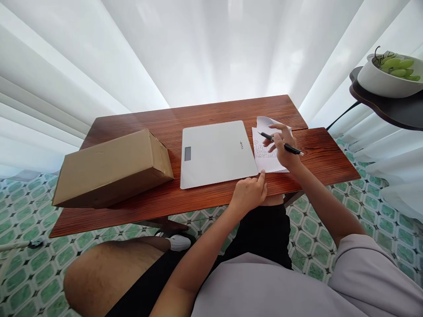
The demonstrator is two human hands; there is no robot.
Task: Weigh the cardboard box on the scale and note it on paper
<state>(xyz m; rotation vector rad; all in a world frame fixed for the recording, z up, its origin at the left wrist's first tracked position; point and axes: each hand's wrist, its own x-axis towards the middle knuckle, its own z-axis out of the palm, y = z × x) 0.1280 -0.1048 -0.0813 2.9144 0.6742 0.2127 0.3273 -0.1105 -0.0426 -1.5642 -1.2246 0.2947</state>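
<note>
My right hand (284,147) holds a black pen (291,149) over sheets of paper (269,165) on the right part of the table. The pen's tip points up and left, off the page. Small handwriting covers part of the top sheet, and another sheet curls up behind it. At the table's front edge, my left hand (250,192) has its index finger stretched to the paper's lower left corner, with the other fingers loosely bent and nothing held. Just left of the paper lies a flat white digital scale (214,154) with a small grey display, its right edge close against the sheets.
A closed brown cardboard box (112,165) stands on the left of the reddish wooden table (198,113). At upper right, a white bowl of green grapes (386,78) sits on a dark stand (390,103). White curtains (211,53) hang behind; green-patterned tiles (307,233) cover the floor.
</note>
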